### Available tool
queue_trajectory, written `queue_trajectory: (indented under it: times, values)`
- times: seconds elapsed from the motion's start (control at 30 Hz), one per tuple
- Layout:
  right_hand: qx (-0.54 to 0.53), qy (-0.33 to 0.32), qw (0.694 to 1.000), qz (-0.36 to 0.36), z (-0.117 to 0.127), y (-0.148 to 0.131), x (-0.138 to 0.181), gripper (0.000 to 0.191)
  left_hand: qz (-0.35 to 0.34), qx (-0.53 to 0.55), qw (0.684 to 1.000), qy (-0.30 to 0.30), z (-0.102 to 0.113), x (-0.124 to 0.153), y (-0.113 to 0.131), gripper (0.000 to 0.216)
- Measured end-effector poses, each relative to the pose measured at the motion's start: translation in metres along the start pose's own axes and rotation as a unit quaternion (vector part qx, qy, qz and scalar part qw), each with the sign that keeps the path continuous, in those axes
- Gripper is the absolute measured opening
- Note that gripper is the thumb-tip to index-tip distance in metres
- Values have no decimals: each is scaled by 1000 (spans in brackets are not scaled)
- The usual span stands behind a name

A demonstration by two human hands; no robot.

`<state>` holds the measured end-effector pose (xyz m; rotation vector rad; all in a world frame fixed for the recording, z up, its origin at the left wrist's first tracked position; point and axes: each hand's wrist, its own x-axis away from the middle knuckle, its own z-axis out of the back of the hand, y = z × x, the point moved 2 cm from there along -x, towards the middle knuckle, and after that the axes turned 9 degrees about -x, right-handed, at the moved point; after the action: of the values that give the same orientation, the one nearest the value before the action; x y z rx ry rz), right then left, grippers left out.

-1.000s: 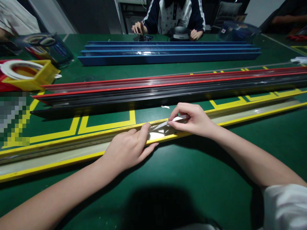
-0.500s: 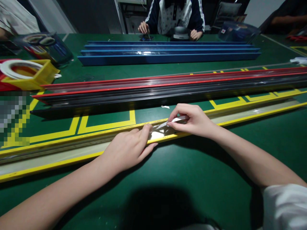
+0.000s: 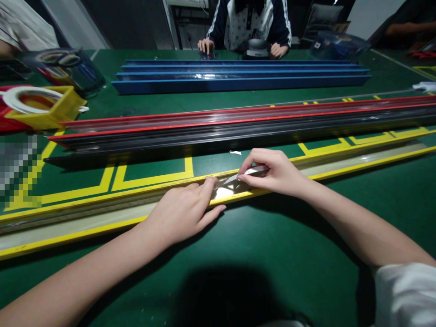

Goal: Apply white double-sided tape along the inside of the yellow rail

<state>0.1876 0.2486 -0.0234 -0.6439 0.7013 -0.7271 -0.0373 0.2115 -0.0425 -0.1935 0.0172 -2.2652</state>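
Observation:
A long, shallow channel with yellow rims (image 3: pixel 102 229) and a pale floor runs across the table before me. My left hand (image 3: pixel 182 206) grips it near the middle, fingers inside the trough and thumb along the near rim. Pinched in my right hand (image 3: pixel 272 170) is a slim, pointed silver tool like tweezers (image 3: pixel 251 171). Its tip points down and left to the trough floor, close to my left fingertips. A shiny reflective patch (image 3: pixel 225 192) lies in the channel between my hands. Whether the tip touches the floor I cannot tell.
Beyond lie a black channel (image 3: pixel 218 137), a red one (image 3: pixel 190 121) and blue ones (image 3: pixel 204 86). Tape rolls (image 3: pixel 32 100) sit in a yellow holder at left. A small white scrap (image 3: pixel 235 153) lies nearby. Across the table a co-worker's hand (image 3: pixel 206 45) rests near a dark object.
My hands hold nearly the same position, with the tool tip still in the channel. The co-worker's hand across the table has shifted slightly and lies lower on the surface.

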Motion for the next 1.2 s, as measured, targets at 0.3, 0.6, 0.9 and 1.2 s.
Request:
queue_trajectory:
  times: [0.3, 0.6, 0.9, 1.2]
  values:
    - [-10, 3, 1000, -1, -1, 1, -1, 10, 6, -22, 1000, 15, -1, 1, 2, 55]
    - [-19, 4, 1000, 14, -2, 2, -1, 9, 26, -93, 995, 38, 13, -12, 21, 42]
    - [-15, 1, 1000, 16, -1, 2, 0, 9, 25, -77, 994, 71, 6, -19, 21, 47]
    - [-11, -4, 1000, 12, -1, 1, -1, 8, 31, -73, 993, 89, 7, -10, 19, 42]
